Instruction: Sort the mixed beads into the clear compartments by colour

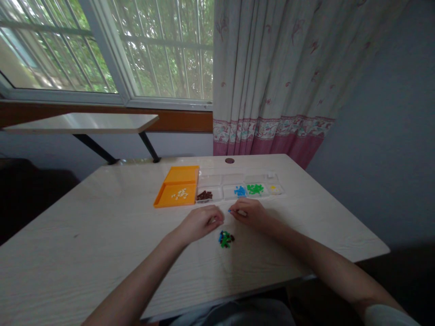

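Note:
My right hand [250, 213] pinches a small blue piece [229, 211] between thumb and fingertips, just above the table. Beside it on the left, my left hand [205, 221] has its fingers curled together; whether anything is inside them is hidden. Just nearer to me than the hands lies a small mixed heap of green, blue and dark pieces [225, 239]. Beyond my hands, a clear compartment box holds brown pieces [204, 195], blue pieces [239, 191], green pieces [254, 189] and a few yellow pieces [273, 187].
An open orange case [181, 174] stands left of the clear box, with scattered white pieces [180, 194] in it. The pale wooden table [102, 235] has a round cable hole [229, 160] at the back. A raised shelf [112, 121] is at the back left, by the window and curtain [272, 81].

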The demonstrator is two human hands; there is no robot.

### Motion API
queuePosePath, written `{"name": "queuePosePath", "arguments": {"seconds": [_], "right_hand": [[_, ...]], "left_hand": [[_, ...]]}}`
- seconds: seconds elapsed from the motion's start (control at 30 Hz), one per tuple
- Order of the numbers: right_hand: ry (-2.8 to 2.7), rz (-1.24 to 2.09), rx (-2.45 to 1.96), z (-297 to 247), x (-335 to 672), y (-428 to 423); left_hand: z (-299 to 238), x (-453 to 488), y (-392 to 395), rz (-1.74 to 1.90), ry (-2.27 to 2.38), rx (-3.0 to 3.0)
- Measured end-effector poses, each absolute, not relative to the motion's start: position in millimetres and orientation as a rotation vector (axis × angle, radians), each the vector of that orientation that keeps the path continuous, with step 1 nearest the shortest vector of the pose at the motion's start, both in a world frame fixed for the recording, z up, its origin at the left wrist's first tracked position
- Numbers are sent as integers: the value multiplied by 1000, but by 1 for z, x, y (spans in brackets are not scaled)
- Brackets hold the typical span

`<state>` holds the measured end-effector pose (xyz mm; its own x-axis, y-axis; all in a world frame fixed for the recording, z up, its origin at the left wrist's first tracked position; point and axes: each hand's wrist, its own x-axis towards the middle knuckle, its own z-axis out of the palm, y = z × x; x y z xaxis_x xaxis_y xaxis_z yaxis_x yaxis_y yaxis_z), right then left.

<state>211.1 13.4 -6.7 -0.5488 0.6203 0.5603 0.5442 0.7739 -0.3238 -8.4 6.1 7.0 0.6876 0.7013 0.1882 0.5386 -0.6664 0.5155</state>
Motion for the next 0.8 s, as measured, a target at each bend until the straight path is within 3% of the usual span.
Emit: {"name": "queuePosePath", "arguments": {"seconds": [0.17,0.8], "right_hand": [[-2089,87,-816,-1,224,22],[-1957,-32,-871,1,229,30]], "left_hand": [[14,-12,4,375,753,2446],[11,-16,5,317,845,2504]]}}
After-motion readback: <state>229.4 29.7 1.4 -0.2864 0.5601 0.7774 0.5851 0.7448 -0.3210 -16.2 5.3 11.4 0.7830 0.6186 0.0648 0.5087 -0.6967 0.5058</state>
